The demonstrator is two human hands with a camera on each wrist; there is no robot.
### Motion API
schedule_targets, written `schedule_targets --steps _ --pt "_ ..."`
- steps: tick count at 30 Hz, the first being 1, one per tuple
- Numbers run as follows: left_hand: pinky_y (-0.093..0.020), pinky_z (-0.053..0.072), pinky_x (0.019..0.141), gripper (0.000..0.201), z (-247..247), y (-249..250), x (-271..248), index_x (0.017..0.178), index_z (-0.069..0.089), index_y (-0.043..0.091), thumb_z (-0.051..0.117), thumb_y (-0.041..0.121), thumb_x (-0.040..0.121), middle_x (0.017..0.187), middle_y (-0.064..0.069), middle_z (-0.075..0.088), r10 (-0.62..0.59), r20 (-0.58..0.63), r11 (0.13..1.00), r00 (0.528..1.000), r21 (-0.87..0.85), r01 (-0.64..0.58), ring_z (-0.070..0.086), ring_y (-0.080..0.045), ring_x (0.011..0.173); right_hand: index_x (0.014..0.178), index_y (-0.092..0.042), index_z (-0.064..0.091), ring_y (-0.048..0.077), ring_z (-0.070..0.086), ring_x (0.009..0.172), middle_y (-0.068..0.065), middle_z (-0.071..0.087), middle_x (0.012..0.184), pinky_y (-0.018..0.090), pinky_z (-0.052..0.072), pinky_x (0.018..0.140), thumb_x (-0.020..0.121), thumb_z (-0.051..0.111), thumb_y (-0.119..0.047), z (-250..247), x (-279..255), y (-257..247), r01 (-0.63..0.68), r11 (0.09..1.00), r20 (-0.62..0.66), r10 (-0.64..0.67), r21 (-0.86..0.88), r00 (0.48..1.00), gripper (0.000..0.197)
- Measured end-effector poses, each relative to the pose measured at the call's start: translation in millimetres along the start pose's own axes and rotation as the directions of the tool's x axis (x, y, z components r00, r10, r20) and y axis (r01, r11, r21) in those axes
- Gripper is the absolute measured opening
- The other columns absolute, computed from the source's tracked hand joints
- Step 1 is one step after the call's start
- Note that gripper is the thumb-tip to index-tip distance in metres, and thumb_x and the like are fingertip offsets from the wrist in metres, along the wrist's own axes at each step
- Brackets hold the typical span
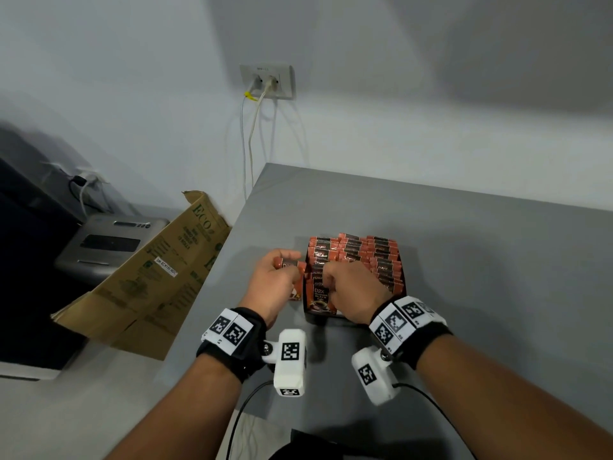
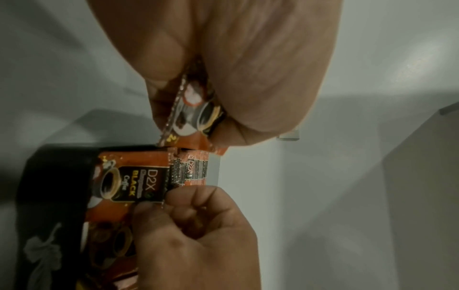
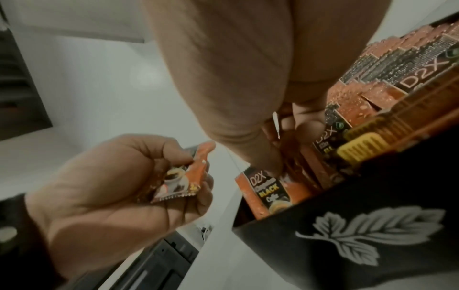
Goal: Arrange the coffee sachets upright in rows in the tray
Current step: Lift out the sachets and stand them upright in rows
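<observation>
Tray (image 1: 399,265) at twelve o'clock on the counter (image 1: 481,247) is nearly full of upright sachets (image 1: 360,252). My right hand (image 1: 353,290) is pinching the front-row sachet (image 1: 320,295); my left hand (image 1: 277,282) is gripping spare sachets (image 1: 292,264) awaiting placement.

- Left hand (image 2: 223,58) fills the top of the view, fingers curled round an orange coffee sachet (image 2: 191,115); its crimped edge pokes out below.
- Black tray (image 2: 49,176) at lower left, pale flower print on its wall.
- Upright sachets (image 2: 139,180) packed inside, front one reading "D2X BLACK Coffee".
- Right hand (image 2: 198,241) below, fingertips (image 2: 188,196) pinching the front sachet's edge.
- Grey tabletop (image 2: 323,196) beyond.
</observation>
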State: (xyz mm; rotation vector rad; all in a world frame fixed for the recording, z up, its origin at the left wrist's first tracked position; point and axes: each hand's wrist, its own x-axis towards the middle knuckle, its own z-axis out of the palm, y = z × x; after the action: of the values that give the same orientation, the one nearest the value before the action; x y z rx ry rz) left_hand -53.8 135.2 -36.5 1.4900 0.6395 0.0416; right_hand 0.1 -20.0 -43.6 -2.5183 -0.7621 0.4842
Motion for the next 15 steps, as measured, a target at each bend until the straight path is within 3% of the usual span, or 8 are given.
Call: schedule_targets --steps 3,7,10,12,15 --pt "-0.032 0.051 0.059 0.026 -2.7 -4.8 -0.7 0.096 0.063 0.014 0.065 -0.008 0.082 0.083 -0.008 0.07 0.042 0.019 0.998 0.999 0.034 -0.043 0.064 -0.018 0.066 0.093 -0.021 0.063 0.018 0.063 0.083 -0.001 0.066 0.092 0.038 0.057 0.078 0.086 0.057 0.004 1.2 -1.4 1.1 -0.002 1.0 0.014 0.003 -0.014 1.0 0.027" --pt "-0.036 0.057 0.068 0.033 1.6 -8.0 -2.9 0.097 0.059 0.008 0.075 -0.011 0.076 0.085 -0.011 0.071 0.071 0.099 0.996 0.993 0.039 -0.075 0.067 -0.02 0.071 0.098 -0.02 0.068 0.0 0.067 0.072 -0.009 0.069 0.088 0.011 0.049 0.065 0.087 0.062 -0.004 -21.8 -6.5 4.6 -0.011 0.971 -0.081 0.031 0.24 0.996 0.02" --pt "-0.035 0.058 0.067 0.035 13.9 -6.3 -6.9 0.1 0.057 0.003 0.07 -0.019 0.076 0.083 -0.011 0.072 0.116 0.207 0.993 0.971 -0.012 -0.116 0.067 -0.02 0.071 0.104 -0.022 0.069 0.003 0.068 0.081 -0.007 0.071 0.091 0.014 0.051 0.074 0.082 0.067 -0.006 -38.4 -10.2 2.6 0.015 0.881 -0.093 0.033 0.473 0.995 0.026" --pt "-0.03 0.058 0.062 0.034 22.9 -2.8 -10.2 0.1 0.058 0.004 0.067 -0.021 0.078 0.079 -0.007 0.071 0.131 0.241 0.991 0.962 0.003 -0.136 0.067 -0.017 0.066 0.092 -0.023 0.072 0.005 0.068 0.078 -0.006 0.073 0.086 0.016 0.051 0.075 0.081 0.071 -0.005 -44.4 -11.0 4.5 0.036 0.9 -0.13 0.023 0.434 0.991 0.021" --pt "-0.04 0.059 0.078 0.03 27.5 -3.5 -6.1 0.101 0.06 0.01 0.071 -0.009 0.08 0.093 -0.009 0.072 0.115 0.17 0.988 0.979 0.086 -0.131 0.067 -0.02 0.079 0.079 -0.031 0.069 0.0 0.065 0.074 -0.012 0.071 0.081 0.015 0.049 0.073 0.083 0.07 -0.005 -55.3 -10.4 23.2 -0.01 0.945 -0.24 0.093 0.326 0.966 0.026"
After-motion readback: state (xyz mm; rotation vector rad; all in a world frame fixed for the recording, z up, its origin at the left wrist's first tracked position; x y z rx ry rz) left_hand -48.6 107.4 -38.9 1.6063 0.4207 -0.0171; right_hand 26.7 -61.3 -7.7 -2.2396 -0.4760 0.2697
